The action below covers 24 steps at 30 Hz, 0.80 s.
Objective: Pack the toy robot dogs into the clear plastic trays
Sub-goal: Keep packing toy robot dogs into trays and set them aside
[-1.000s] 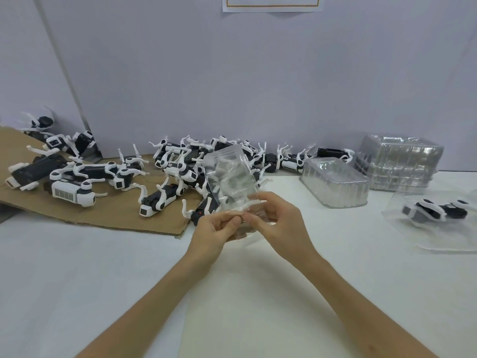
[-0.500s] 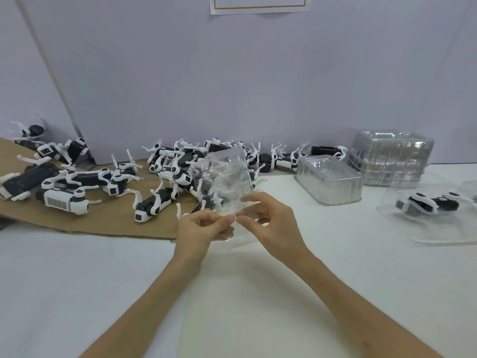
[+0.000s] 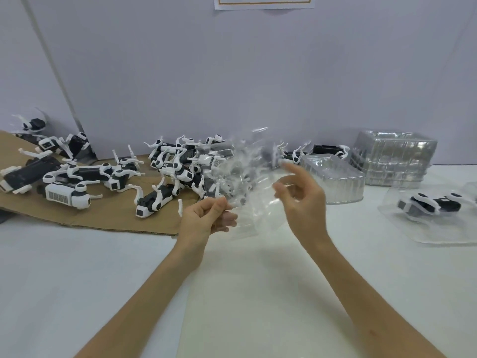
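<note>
The left hand point(image 3: 204, 220) pinches the near corner of a thin clear moulded plastic tray point(image 3: 242, 177), raised probably for opening, the right hand point(image 3: 302, 200) loose-fingered just beside it; black-and-white toy robot dogs point(image 3: 178, 174) lie heaped beyond the grip.

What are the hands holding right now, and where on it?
Left hand pinches the clear plastic tray by its near left edge; right hand looks open, holding nothing.

Single head camera, forward-down, close over hands point(image 3: 204, 223) point(image 3: 304, 202).
</note>
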Available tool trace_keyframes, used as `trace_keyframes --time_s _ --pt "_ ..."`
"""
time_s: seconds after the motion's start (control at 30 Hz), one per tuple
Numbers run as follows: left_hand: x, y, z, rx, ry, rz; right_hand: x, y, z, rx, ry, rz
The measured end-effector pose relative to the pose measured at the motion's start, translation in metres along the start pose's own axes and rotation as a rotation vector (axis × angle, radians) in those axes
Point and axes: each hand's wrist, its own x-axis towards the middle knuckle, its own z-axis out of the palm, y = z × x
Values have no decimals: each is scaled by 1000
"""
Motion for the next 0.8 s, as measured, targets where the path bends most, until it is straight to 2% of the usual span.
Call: trace_keyframes --time_s 0.13,0.23,0.33,0.4,0.5,0.53,0.6,0.7,0.8 --pt "0 2 -7 -3 33 -17 14 9 -21 -183 313 -108" --pt "2 1 -8 -29 48 -22 20 14 -34 -444 455 -311" --pt "2 -2 -9 -18 31 -15 32 8 -39 -638 547 -432" --pt "2 -3 -9 -14 17 -19 52 2 -43 -784 464 -392" --pt "2 -3 -8 -13 4 -30 95 -8 -54 -1083 183 -81" --pt "2 -3 -7 -12 0 -37 105 -11 -55 -1103 112 6" --pt "2 -2 -7 -13 -14 -47 110 -17 -47 -947 67 9" --pt "1 -2 -9 -33 -43 -81 72 -21 -24 -527 -25 -221" --pt "0 -1 -10 -39 -106 -109 24 -6 -6 -405 -177 -338"
